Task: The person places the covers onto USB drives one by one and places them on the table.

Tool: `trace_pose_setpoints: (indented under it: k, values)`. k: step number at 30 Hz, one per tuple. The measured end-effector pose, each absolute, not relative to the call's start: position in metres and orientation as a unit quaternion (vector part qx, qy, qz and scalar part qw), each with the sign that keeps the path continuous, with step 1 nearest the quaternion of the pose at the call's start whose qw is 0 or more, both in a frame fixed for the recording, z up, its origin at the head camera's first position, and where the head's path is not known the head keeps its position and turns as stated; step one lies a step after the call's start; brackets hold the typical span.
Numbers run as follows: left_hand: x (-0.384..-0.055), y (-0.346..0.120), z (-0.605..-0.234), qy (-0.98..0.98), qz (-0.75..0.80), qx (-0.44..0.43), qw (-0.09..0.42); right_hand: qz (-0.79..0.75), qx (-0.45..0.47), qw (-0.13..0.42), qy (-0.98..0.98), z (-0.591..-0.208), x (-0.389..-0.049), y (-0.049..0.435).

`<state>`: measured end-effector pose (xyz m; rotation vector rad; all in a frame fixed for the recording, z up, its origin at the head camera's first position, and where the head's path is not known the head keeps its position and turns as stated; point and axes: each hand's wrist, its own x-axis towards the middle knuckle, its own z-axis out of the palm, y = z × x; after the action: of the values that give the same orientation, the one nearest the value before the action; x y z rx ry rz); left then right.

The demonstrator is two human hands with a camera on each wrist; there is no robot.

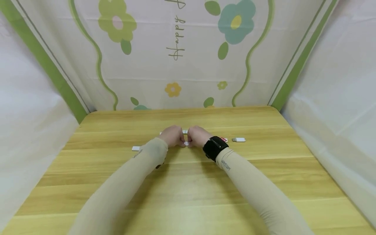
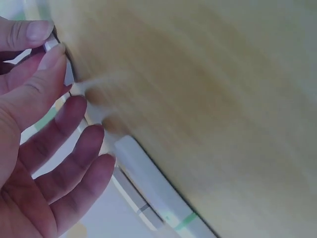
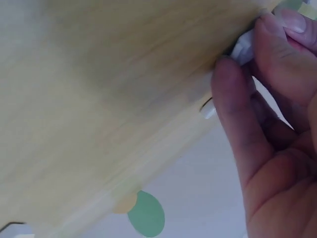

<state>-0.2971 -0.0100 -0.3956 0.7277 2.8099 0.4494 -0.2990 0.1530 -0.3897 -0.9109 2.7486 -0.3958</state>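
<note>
Both hands meet over the table, each with fingertips on a small white USB stick point(image 1: 186, 143) mostly covered by them. My left hand point(image 1: 173, 135) pinches its left end; in the left wrist view the thumb and index finger grip the white body point(image 2: 69, 74) while the other fingers stay loosely spread. From the other side, my right hand point(image 1: 199, 136) pinches the right end, where a white part point(image 3: 242, 48) shows between thumb and fingers. Just behind the hands lies another white stick point(image 1: 185, 132). Beside the left hand are a white stick with a green band point(image 2: 148, 168) and a grey-banded one point(image 2: 130, 190).
A white USB stick with bare metal plug point(image 1: 239, 139) lies right of the right hand, near a red-and-white piece point(image 1: 224, 140) partly behind the wristband. Another white stick point(image 1: 136, 148) is left of the left sleeve. A flowered cloth point(image 1: 188, 71) hangs behind the wooden table point(image 1: 188, 195).
</note>
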Motion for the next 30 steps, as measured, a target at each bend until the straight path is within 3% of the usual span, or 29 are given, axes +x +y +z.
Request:
trace_pose_setpoints:
  k: [9, 14, 19, 30]
  values:
    - [-0.307, 0.005, -0.385, 0.948, 0.117, 0.269, 0.125, -0.091, -0.351, 0.128, 0.923, -0.374, -0.308, 0.177]
    - [-0.307, 0.027, -0.364, 0.947, 0.116, 0.278, 0.115, -0.067, -0.349, 0.097, 0.930, -0.355, -0.318, 0.219]
    - [-0.306, 0.059, -0.352, 0.939, 0.110, 0.303, 0.118, -0.055, -0.311, 0.110, 0.942, -0.341, -0.324, 0.264]
    - [-0.310, 0.123, -0.366, 0.934, 0.111, 0.315, 0.131, -0.069, -0.265, 0.123, 0.954, -0.369, -0.334, 0.340]
